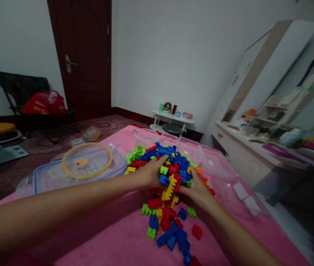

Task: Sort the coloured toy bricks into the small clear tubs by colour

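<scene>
We see the toy bricks (179,161) heaped on the pink cloth (109,229), with the left hand (154,173) and the right hand (198,189) cupped around the near part of the heap. The thumbs stand apart from the other fingers, but those are sunk behind the bricks, so we cannot tell whether they are clamped on any.

We judge each brick light, stiff and hard to break, with smooth faces that would slide over each other in a scoop. For a single piece, we would pinch the sides; the yellow toothed piece (169,187) offers its long edges. For a load, we would cup from 2 sides with the palms low.

Counting, we have 2 hands and 1 main heap, with a trail of pieces on its near side. Lying apart to the right of that trail are 1 red brick (197,231) and 1 green brick (191,212). To the left we count 1 yellow-rimmed lid (96,164) over 1 blue-rimmed container (35,181). The bricks overlap so much that we can only guess at dozens.
</scene>
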A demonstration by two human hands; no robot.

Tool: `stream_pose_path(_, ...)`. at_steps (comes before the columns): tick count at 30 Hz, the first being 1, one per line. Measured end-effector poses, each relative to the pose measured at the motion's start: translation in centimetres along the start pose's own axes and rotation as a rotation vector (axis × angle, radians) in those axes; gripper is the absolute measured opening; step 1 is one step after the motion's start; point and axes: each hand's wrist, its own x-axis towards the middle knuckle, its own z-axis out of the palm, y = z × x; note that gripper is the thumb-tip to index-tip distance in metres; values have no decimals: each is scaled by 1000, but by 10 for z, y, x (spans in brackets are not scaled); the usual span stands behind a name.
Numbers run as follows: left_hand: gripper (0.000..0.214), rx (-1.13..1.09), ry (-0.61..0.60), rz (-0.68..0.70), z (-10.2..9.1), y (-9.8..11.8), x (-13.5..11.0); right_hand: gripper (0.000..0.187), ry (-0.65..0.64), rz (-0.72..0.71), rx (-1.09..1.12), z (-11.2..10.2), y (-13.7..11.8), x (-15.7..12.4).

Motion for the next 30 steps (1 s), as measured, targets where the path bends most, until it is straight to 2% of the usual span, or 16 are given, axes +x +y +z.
stream_pose_path(3, 103, 97, -222, 33, -33, 11, 17, 85, -182, 12, -78, -18, -21, 9)
stream_pose_path(6, 93, 103, -454, 24, -67, 13, 28, 88, -369, 4, -310, -46, -46, 17)
stream_pose_path(8, 86, 99, -534, -22, -83, 7, 36, 78, -419, -8, -487, -62, -57, 27)
stream_pose_path(10, 70, 162, -473, -42, -89, -3, 46, 55, -360, 14, -705, -74, -61, 42)
stream_pose_path(12, 48, 318, -251, -44, -86, -17, 59, 39, -211, 54, -969, -80, -54, 61)
stream_pose_path(14, 38, 523, 11, -66, -77, -35, 73, 41, -77, 77, -1214, -83, -39, 80)
stream_pose_path(15, 38, 597, 81, -100, -72, -45, 80, 47, -55, 82, -1303, -83, -30, 89)
stream_pose_path(17, 40, 641, 72, -176, -63, -63, 93, 57, -78, 105, -1402, -84, -12, 105)
stream_pose_path(19, 42, 594, -14, -224, -56, -81, 105, 60, -135, 131, -1424, -86, 3, 118)
stream_pose_path(21, 44, 537, -63, -228, -52, -95, 115, 53, -159, 125, -1421, -87, 14, 129)
stream_pose_path(26, 36, 476, -79, -191, -49, -117, 138, 30, -169, 99, -1415, -90, 25, 155)
stream_pose_path(30, 40, 482, -46, -185, -44, -125, 149, 29, -120, 105, -1425, -87, 26, 162)
